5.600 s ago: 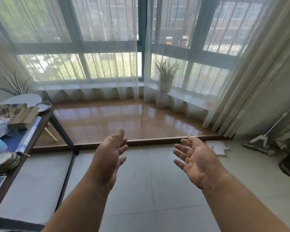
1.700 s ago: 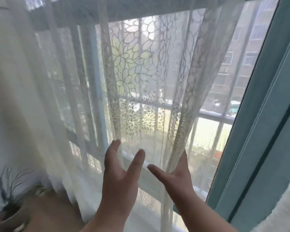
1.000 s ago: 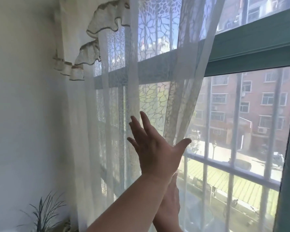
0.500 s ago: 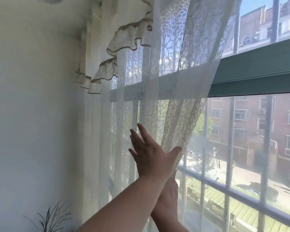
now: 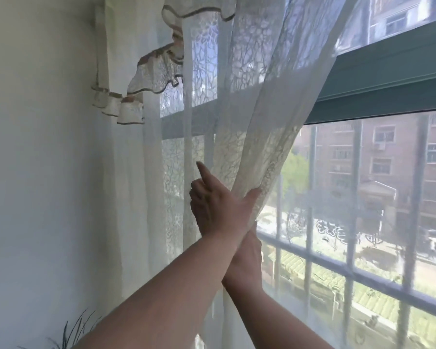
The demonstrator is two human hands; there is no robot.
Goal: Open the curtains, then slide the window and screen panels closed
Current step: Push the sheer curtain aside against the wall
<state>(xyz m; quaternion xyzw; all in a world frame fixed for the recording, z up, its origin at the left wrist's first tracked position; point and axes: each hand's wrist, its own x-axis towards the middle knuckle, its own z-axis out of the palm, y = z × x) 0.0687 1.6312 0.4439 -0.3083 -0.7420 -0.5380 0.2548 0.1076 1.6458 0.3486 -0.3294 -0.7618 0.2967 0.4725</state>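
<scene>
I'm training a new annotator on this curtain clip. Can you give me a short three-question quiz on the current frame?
1. True or false: the sheer curtain is bunched toward the wall side.
2. Which hand sits higher on the fabric, the left hand or the right hand?
3. Complete: the leaves at bottom left belong to a ____.

Key: 1 true. 2 left. 3 plant.

curtain (image 5: 259, 137) now bunched further left
</scene>
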